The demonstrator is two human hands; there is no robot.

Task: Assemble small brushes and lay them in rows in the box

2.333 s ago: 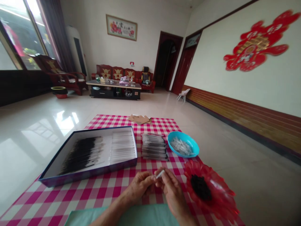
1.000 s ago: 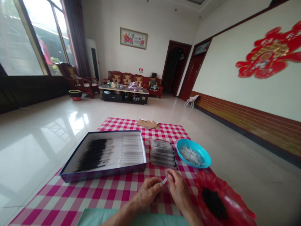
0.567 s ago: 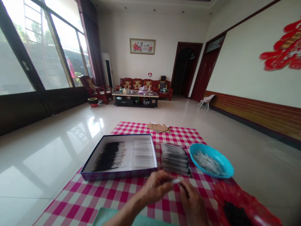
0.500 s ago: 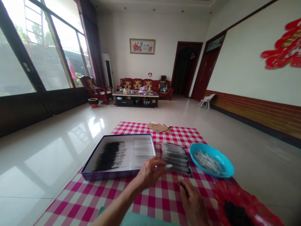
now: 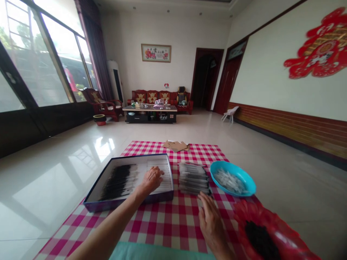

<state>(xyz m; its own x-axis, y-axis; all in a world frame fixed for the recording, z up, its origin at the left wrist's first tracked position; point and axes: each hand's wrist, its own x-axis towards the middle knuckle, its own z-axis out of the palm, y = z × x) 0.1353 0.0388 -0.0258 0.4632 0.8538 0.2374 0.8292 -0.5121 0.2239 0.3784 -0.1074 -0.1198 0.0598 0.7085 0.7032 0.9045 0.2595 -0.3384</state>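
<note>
Head view | left hand (image 5: 152, 179) grip unclear, over box (image 5: 127, 201) | right hand (image 5: 211, 229) grip wide, by brushes (image 5: 193, 178)

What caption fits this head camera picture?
Left hand touches slim rods in a navy-rimmed white box; right hand over pink-checked cloth.

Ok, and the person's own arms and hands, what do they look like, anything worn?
The left hand and right hand are bare, without gloves. The left forearm shows no sleeve, watch or band. A mint-green cloth lies along the bottom edge; whether it is worn cannot be told.
</note>
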